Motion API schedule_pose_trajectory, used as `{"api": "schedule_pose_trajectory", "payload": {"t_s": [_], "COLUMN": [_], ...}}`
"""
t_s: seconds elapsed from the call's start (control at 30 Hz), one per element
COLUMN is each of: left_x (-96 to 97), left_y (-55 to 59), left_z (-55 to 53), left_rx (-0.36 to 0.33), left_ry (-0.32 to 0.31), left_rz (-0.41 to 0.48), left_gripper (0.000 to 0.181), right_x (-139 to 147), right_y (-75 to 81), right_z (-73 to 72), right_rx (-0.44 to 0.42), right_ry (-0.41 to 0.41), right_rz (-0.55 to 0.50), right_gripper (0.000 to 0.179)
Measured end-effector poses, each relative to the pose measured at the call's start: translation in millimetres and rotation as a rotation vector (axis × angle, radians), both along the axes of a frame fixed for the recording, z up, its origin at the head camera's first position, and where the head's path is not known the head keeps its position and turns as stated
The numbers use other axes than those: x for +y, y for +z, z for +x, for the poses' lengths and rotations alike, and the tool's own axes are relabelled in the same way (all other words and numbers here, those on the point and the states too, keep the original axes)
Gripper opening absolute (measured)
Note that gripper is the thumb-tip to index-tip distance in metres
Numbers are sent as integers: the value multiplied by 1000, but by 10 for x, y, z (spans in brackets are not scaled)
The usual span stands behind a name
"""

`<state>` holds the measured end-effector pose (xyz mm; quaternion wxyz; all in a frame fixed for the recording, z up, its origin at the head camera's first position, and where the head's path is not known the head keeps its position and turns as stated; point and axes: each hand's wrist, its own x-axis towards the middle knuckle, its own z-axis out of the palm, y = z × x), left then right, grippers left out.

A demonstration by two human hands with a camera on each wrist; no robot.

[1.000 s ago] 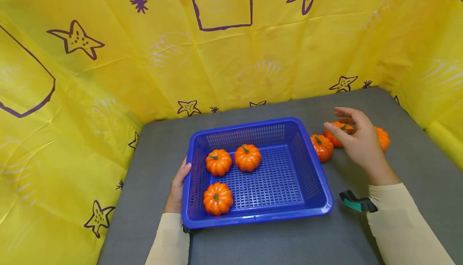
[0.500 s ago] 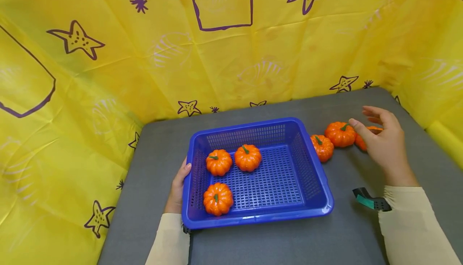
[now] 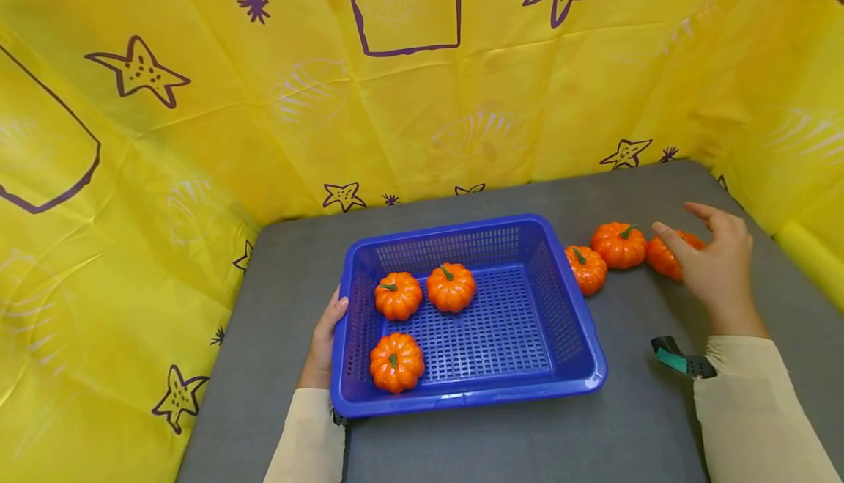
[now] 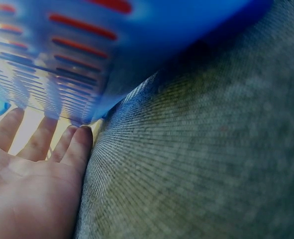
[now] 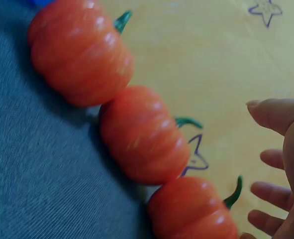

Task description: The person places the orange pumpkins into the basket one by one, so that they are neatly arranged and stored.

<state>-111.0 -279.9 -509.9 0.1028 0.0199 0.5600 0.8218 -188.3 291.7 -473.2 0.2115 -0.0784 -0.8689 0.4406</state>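
Note:
A blue perforated plastic basket (image 3: 468,397) sits on the grey table, with three orange toy pumpkins (image 3: 451,287) in its left half. At its left side is my left hand (image 3: 323,340); in the left wrist view its straight fingers (image 4: 37,139) reach up to the basket's outer wall. My right hand (image 3: 722,267) is over the rightmost loose pumpkin (image 3: 666,256), thumb and fingers spread apart with nothing held. In the right wrist view this hand (image 5: 281,179) is just beside that pumpkin (image 5: 191,209), near its green stem.
Two more loose pumpkins, a middle one (image 3: 618,245) and one by the basket's right wall (image 3: 585,270), line up with the rightmost on the grey tabletop (image 3: 501,446). A yellow printed cloth (image 3: 409,124) hangs behind and along both sides.
My right hand has moved right, from over the middle loose pumpkin to over the rightmost one, uncovering the middle one. My left hand and the basket stay put.

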Motion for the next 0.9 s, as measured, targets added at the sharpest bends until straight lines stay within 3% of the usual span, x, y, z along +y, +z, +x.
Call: {"api": "schedule_pose_trajectory", "payload": {"t_s": [0.27,0.57,0.9], "left_x": [-1,5,0], "left_y": [-11,-17,-14], "left_z": [-6,-16,-7], "left_rx": [8,11,0], "left_ry": [4,2,4], "left_rz": [6,7,9], "left_gripper": [67,67,67], "right_x": [59,95,86], "right_y": [-215,-451,-572], "right_z": [-60,-82,-76], "right_rx": [-50,-64,-86], "right_ry": [12,-43,-96], "right_rz": [7,-9,-40], "right_gripper": [67,60,57]}}
